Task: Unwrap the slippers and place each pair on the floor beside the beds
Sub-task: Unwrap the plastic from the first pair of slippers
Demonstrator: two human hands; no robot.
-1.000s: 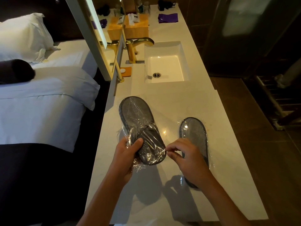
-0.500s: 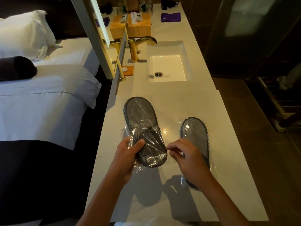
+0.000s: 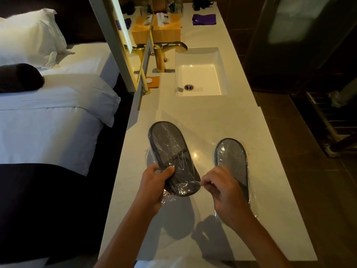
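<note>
I stand at a long pale counter point(image 3: 193, 117) that runs up the middle of the frame, with a bed point(image 3: 48, 120) filling the left side and dark floor point(image 3: 301, 190) on the right. A sink point(image 3: 201, 78) sits in the counter at upper centre, a gold tap point(image 3: 164, 53) just left of it.

Two wrapped pairs are in play. One pair point(image 3: 173, 159) is lifted off the counter at centre, its toe end toward me; the other pair point(image 3: 231, 161) lies flat on the counter just to the right, partly behind my wrist, its film unopened as far as I can see.

My left hand point(image 3: 154, 186) grips the lifted pair by its near end, thumb on top, fingers curled under, bunched wrap point(image 3: 183, 182) trailing below my palm. My right hand point(image 3: 226, 192) is curled narrow, fingertips pinching a bit of film at the pair's right edge.

I judge the unwrapping has only begun. To do it well I would hold the slippers firm with the left and pull the pinched film away and outward, not up, so it tears or slides off rather than stretching. Thin film clings and slips, so a fresh, deeper pinch may be needed. Nothing is on the floor yet.
</note>
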